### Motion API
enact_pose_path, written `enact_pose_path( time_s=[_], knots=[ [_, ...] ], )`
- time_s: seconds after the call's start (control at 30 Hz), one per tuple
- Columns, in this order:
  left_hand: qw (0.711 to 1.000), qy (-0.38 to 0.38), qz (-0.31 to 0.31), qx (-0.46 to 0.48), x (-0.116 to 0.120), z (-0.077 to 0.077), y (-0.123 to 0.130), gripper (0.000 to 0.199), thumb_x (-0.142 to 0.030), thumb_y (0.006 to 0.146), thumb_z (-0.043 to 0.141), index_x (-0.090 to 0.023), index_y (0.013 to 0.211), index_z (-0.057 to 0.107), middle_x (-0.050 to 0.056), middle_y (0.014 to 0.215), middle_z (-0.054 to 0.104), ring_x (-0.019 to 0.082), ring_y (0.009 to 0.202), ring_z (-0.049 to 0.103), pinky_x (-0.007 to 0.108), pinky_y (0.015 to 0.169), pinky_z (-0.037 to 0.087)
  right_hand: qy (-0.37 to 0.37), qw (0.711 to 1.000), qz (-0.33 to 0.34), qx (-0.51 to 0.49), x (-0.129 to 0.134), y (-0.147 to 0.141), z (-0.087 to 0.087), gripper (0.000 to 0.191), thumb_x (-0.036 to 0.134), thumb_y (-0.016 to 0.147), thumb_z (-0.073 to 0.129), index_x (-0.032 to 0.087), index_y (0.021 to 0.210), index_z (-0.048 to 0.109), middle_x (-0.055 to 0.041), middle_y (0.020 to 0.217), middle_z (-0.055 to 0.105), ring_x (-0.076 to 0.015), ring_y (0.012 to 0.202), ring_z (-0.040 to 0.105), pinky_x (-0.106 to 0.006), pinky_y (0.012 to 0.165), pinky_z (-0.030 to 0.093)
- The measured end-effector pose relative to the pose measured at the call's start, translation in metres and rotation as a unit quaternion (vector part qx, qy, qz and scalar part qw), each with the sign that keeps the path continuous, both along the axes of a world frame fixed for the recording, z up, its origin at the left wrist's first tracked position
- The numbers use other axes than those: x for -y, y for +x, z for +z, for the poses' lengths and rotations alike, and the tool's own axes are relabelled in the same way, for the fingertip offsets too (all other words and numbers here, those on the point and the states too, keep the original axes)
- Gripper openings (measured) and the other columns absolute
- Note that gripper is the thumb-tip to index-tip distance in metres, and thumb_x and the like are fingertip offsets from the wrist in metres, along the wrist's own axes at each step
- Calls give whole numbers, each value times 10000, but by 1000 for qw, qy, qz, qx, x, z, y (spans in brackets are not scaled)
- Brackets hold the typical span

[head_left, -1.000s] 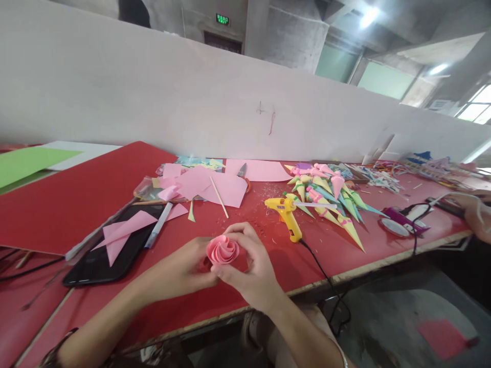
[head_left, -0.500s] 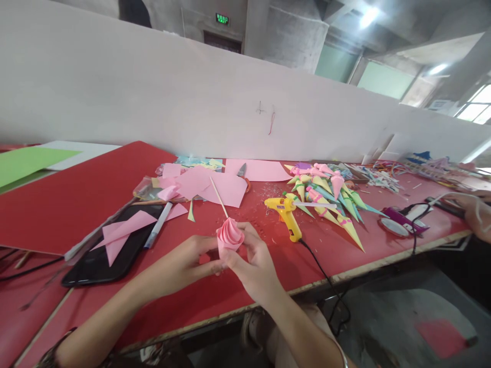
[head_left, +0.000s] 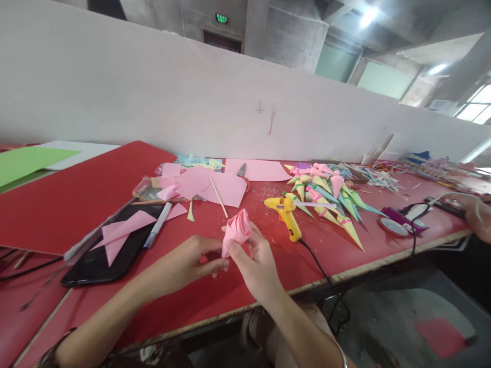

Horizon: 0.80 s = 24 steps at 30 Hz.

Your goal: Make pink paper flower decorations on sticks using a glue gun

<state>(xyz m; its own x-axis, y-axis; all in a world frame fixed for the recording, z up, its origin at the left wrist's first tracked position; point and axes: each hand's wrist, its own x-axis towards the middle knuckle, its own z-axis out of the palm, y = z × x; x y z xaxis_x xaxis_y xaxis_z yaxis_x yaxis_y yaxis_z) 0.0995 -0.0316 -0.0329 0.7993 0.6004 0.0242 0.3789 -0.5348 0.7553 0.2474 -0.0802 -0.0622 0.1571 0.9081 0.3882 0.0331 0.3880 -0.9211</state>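
Note:
A rolled pink paper rose (head_left: 238, 227), layered at the top and narrowing to a point below, is held above the red table near its front edge. My right hand (head_left: 259, 263) grips its side, thumb in front and fingers behind. At the narrow lower end, the thumb and fingers of my left hand (head_left: 199, 258) close around the paper; part of that contact is hidden. Just beyond the rose lies a thin wooden stick (head_left: 218, 197). To the right rests a yellow glue gun (head_left: 286, 214) with a clear glue stick in its back.
A black tray (head_left: 95, 268) with pink paper strips and a marker (head_left: 158, 225) are on the left. Scissors (head_left: 245, 179) lie on pink sheets behind. Several paper cones (head_left: 326, 191) are piled right of centre. Another person's hand (head_left: 477, 209) is at far right.
The rose has tipped and turned in my hands, its layered top shifting up and right, so more of its side shows. My right hand has moved slightly right with it.

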Motion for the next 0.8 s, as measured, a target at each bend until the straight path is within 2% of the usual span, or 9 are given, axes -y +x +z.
enact_pose_path(
  time_s=[0.13, 0.27, 0.4, 0.53, 0.63, 0.8],
  knots=[
    [1000, -13, -2, 15, -1, 0, 0, 228, -301, 868, 502, -165, 718, 609, -8, 632, 642, 127, 575, 609, 211, 547, 446, -8, 1000, -4, 19, 0, 0, -2, 111, 319, 750, 624, 210, 742, 644, -24, 866, 619, -180, 840, 611, -327, 804, 520],
    [998, -32, 26, 37, -1, 1, 0, 211, -296, 854, 517, -171, 713, 612, -10, 644, 657, 133, 589, 621, 220, 562, 469, -29, 999, 13, 35, 0, -2, -3, 150, 276, 759, 612, 188, 861, 677, -53, 927, 643, -171, 810, 620, -293, 737, 526],
    [997, -48, 43, 30, -2, -1, 0, 188, -290, 843, 525, -176, 739, 633, -10, 673, 678, 134, 606, 632, 222, 573, 475, -24, 999, 5, 40, -1, -1, -4, 179, 266, 774, 601, 177, 904, 685, -61, 924, 646, -173, 811, 629, -286, 725, 523],
    [997, -73, 35, 1, -3, -3, -2, 246, -307, 857, 508, -165, 725, 660, 3, 661, 677, 128, 561, 630, 217, 552, 469, -23, 998, 10, 63, -1, 1, -3, 149, 262, 783, 586, 166, 834, 689, -66, 907, 652, -177, 798, 626, -294, 727, 507],
    [997, -64, 31, -4, -4, -2, -3, 249, -311, 855, 523, -165, 716, 670, -6, 625, 663, 125, 562, 623, 206, 553, 452, -26, 997, 14, 65, -1, 1, -3, 135, 262, 779, 583, 165, 758, 675, -63, 887, 655, -177, 791, 620, -298, 729, 497],
    [998, -64, 15, 13, -3, 1, -3, 253, -295, 850, 525, -165, 672, 649, -15, 614, 656, 125, 586, 609, 201, 573, 433, -23, 998, 34, 51, 0, -1, -2, 145, 275, 749, 618, 185, 840, 686, -44, 898, 646, -170, 786, 614, -296, 721, 498]
  ],
)
